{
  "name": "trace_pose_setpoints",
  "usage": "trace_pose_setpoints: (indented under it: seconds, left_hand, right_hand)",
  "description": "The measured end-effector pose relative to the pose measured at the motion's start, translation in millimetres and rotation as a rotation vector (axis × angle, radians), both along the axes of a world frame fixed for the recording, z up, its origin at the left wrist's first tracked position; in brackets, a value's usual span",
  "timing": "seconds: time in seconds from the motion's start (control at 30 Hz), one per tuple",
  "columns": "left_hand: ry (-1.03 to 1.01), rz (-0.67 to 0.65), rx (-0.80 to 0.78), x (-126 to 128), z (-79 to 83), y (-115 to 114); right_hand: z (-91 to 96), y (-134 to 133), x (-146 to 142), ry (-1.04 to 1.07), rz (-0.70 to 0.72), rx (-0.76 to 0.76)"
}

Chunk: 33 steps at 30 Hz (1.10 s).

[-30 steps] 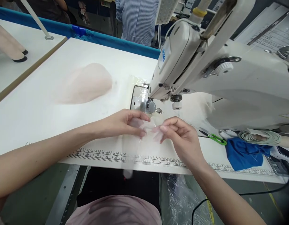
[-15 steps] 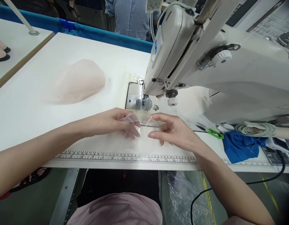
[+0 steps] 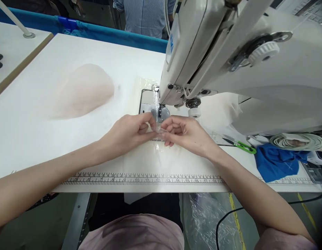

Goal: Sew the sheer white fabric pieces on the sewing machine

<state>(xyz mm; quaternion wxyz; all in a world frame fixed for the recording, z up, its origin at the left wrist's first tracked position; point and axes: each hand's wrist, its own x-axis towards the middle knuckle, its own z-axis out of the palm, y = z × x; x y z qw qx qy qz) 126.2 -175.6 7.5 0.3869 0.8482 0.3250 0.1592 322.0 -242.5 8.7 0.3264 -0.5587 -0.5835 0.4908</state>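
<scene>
Just in front of the needle area of a white sewing machine point(image 3: 194, 52), my two hands meet over the table. Thumb and fingers of my left hand point(image 3: 126, 133) are pinched on the left side of a small piece of sheer, whitish fabric point(image 3: 161, 131). My right hand point(image 3: 188, 134) pinches the same fabric from the right, its other fingers curled. Most of the piece is hidden by the fingers. Right behind the fingertips are the presser foot point(image 3: 160, 110) and the metal needle plate point(image 3: 146, 104). The fabric lies outside the foot.
Thin beige fabric pieces point(image 3: 90, 90) lie on the white table point(image 3: 35, 139) to the left. Right of my hands are green-handled thread snips point(image 3: 243, 146), a blue cloth point(image 3: 275, 162) and a coiled cord point(image 3: 296, 141). A ruler strip point(image 3: 140, 179) runs along the front edge. Someone in a striped shirt point(image 3: 146, 17) stands behind.
My hands have come together and moved slightly forward, toward the presser foot. The sheer fabric, spread between them before, is now bunched at the fingertips. The view has shifted a little.
</scene>
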Motion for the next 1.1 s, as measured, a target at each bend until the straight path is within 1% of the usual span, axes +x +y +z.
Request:
trace_pose_setpoints:
  seconds: [0.07,0.17,0.27,0.37,0.67,0.93,1.1]
  left_hand:
    - [0.007,0.049,0.117,-0.6,-3.8,-1.6]
    - [-0.014,0.073,0.244,-2.1,-10.0,-3.7]
    - [-0.060,0.060,0.325,-3.0,-15.1,-5.5]
    - [-0.075,0.057,0.348,-3.2,-17.1,-6.8]
    - [-0.071,0.041,0.325,-3.3,-18.0,-7.0]
    - [-0.077,0.039,0.312,-3.7,-20.7,-6.4]
    - [-0.083,0.034,0.307,-4.0,-20.4,-6.4]
  right_hand:
    - [-3.4,-2.0,0.2,-0.028,-0.037,0.081]
    - [-11.6,-6.8,-2.7,-0.091,-0.089,0.266]
    - [-19.0,-12.0,-6.3,-0.161,-0.089,0.416]
    - [-21.7,-15.6,-8.2,-0.186,-0.072,0.481]
    - [-20.2,-16.5,-8.6,-0.201,-0.043,0.524]
    - [-21.3,-15.9,-8.9,-0.224,-0.032,0.492]
    - [-22.0,-15.5,-8.8,-0.251,-0.028,0.523]
